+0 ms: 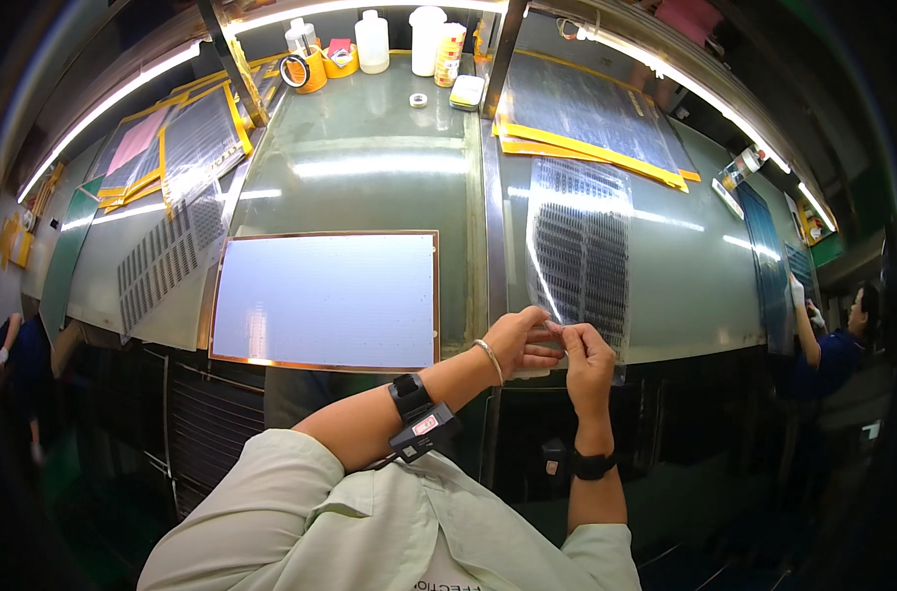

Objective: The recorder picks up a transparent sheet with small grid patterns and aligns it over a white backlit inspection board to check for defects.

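The patterned clear film (pixel 578 236) lies on the tabletop (pixel 665 295) in front of your hands, right of the metal divider (pixel 495 236), its near end by your fingers. It is a long, thin, glossy sheet, see-through between close rows of dark dashes, and a bright streak of light runs down its left side.

Your left hand (pixel 523 341) and right hand (pixel 588 357) meet over the near left corner of the film, thumbs and fingertips drawn close together — I cannot tell whether they pinch the film's edge or how tightly they close. You wear a silver bracelet (pixel 489 362) on the left wrist, and a black strap on each forearm.

Left of the divider, a flat rectangular panel (pixel 325 300) lies on the smooth grey-green surface, pale bluish white with a copper-coloured border. Beyond the film sit dark translucent sheets (pixel 586 103) edged with yellow strips; farther left, a similar sheet (pixel 200 133) lies beside a pink sheet (pixel 139 138).

At the back stand an orange container (pixel 314 74) with a clear bottle (pixel 297 37) rising at it, a translucent white bottle (pixel 373 44) and a white jar (pixel 427 41) — what these last two hold is hidden.
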Demonstrator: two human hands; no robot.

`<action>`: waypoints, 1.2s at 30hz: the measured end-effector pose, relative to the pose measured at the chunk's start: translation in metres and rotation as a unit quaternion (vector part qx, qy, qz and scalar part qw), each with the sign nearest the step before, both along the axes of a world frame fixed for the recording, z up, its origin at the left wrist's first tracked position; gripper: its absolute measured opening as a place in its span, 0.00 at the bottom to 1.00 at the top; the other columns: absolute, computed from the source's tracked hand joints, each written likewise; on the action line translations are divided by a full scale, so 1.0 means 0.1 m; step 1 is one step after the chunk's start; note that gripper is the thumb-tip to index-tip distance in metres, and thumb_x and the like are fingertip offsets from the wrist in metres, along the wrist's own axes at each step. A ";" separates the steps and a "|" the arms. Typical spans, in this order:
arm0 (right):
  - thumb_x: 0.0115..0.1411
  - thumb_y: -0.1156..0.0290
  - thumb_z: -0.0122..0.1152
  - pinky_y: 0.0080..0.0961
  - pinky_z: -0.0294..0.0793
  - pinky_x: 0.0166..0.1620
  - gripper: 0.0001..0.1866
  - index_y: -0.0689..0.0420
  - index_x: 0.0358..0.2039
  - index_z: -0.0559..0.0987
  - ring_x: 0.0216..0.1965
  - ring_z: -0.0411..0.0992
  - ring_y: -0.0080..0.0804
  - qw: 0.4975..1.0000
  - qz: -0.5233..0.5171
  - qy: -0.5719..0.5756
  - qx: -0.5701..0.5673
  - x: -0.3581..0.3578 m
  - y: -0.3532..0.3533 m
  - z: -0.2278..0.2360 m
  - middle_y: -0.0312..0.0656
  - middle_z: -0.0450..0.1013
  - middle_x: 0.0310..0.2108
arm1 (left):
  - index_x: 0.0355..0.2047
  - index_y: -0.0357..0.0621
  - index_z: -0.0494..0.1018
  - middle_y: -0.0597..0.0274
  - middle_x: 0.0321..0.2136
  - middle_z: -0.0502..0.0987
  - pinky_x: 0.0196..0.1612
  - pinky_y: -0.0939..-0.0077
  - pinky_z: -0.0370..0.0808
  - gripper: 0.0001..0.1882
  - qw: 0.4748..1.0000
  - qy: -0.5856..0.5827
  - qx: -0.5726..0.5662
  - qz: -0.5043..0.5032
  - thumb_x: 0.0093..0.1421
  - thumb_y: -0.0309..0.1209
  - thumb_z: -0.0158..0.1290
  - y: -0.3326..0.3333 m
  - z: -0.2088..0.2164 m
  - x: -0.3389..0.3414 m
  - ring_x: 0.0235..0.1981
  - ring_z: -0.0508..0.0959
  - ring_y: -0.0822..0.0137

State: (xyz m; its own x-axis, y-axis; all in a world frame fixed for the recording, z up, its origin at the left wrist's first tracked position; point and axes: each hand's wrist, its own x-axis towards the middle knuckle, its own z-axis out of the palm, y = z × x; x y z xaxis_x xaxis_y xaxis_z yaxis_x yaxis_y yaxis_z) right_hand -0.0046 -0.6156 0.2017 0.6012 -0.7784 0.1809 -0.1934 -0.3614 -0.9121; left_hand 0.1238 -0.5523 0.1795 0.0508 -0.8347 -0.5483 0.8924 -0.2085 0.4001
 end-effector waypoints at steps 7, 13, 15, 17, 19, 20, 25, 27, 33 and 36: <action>0.61 0.74 0.50 0.19 0.69 0.32 0.09 0.65 0.28 0.75 0.27 0.71 0.22 0.999 -0.014 -0.008 0.035 0.01 -0.02 -0.09 0.41 0.74 0.23 | 0.44 0.30 0.66 0.49 0.43 0.72 0.46 0.66 0.77 0.17 0.993 -0.091 -0.073 -0.030 0.62 0.35 0.44 0.05 -0.12 -0.06 0.42 0.77 0.54; 0.61 0.73 0.50 0.21 0.70 0.33 0.09 0.65 0.28 0.76 0.28 0.72 0.24 0.992 -0.022 -0.057 0.107 -0.01 -0.09 -0.20 0.43 0.76 0.25 | 0.45 0.29 0.66 0.48 0.43 0.72 0.45 0.69 0.78 0.17 0.987 -0.131 -0.080 -0.039 0.63 0.32 0.43 0.05 -0.21 -0.05 0.42 0.77 0.56; 0.61 0.73 0.50 0.22 0.70 0.33 0.09 0.65 0.28 0.76 0.27 0.72 0.25 0.995 -0.025 -0.044 0.091 0.00 -0.08 -0.17 0.44 0.76 0.25 | 0.43 0.28 0.67 0.46 0.42 0.73 0.43 0.69 0.79 0.15 0.994 -0.096 -0.031 -0.034 0.62 0.29 0.43 0.03 -0.13 -0.03 0.41 0.78 0.56; 0.61 0.73 0.51 0.22 0.70 0.32 0.09 0.65 0.28 0.76 0.26 0.72 0.25 1.000 -0.022 0.006 0.019 0.01 -0.02 -0.10 0.44 0.76 0.25 | 0.42 0.27 0.67 0.45 0.40 0.74 0.40 0.70 0.80 0.13 0.994 -0.100 0.022 -0.028 0.60 0.25 0.42 -0.03 -0.06 0.01 0.38 0.79 0.56; 0.61 0.73 0.51 0.23 0.70 0.31 0.10 0.65 0.27 0.76 0.25 0.72 0.25 0.998 -0.016 0.042 -0.045 0.04 0.03 0.02 0.44 0.76 0.25 | 0.41 0.25 0.66 0.44 0.38 0.74 0.36 0.70 0.81 0.13 0.989 -0.138 0.046 -0.026 0.59 0.22 0.41 -0.08 -0.07 0.04 0.36 0.79 0.55; 0.61 0.72 0.51 0.23 0.70 0.31 0.10 0.64 0.27 0.76 0.25 0.71 0.25 0.999 -0.017 0.025 -0.038 0.05 -0.01 0.02 0.44 0.76 0.25 | 0.42 0.25 0.66 0.44 0.38 0.75 0.35 0.70 0.81 0.13 0.987 -0.145 0.053 -0.030 0.58 0.21 0.41 -0.09 -0.08 0.04 0.34 0.80 0.54; 0.62 0.67 0.51 0.20 0.73 0.34 0.10 0.60 0.30 0.75 0.29 0.73 0.25 0.986 -0.073 -0.125 0.082 -0.16 -0.82 0.43 0.40 0.75 0.29 | 0.46 0.23 0.64 0.42 0.40 0.74 0.33 0.72 0.81 0.15 0.987 -0.131 0.093 -0.023 0.60 0.20 0.40 -0.07 -0.19 0.09 0.34 0.80 0.53; 0.62 0.65 0.52 0.20 0.74 0.35 0.10 0.58 0.33 0.76 0.30 0.73 0.25 0.959 -0.222 -0.175 0.011 -0.52 -1.56 0.72 0.39 0.74 0.30 | 0.47 0.23 0.63 0.42 0.41 0.74 0.33 0.72 0.81 0.15 0.986 -0.128 0.100 -0.024 0.61 0.21 0.40 -0.10 -0.19 0.05 0.34 0.80 0.53; 0.63 0.63 0.51 0.22 0.70 0.41 0.16 0.61 0.44 0.74 0.38 0.73 0.28 0.919 -0.276 -0.158 -0.232 -1.09 -2.22 2.18 0.42 0.74 0.39 | 0.45 0.24 0.67 0.44 0.40 0.75 0.31 0.72 0.82 0.16 0.982 -0.148 0.114 -0.022 0.63 0.28 0.43 -0.16 -0.23 -0.04 0.33 0.80 0.55; 0.63 0.64 0.50 0.18 0.67 0.38 0.13 0.58 0.42 0.75 0.37 0.71 0.22 0.895 -0.175 -0.011 -0.410 -0.81 -1.79 2.30 0.38 0.75 0.35 | 0.43 0.26 0.69 0.44 0.38 0.75 0.29 0.72 0.81 0.21 0.973 -0.191 0.107 -0.073 0.61 0.37 0.48 -0.11 -0.17 -0.05 0.30 0.80 0.57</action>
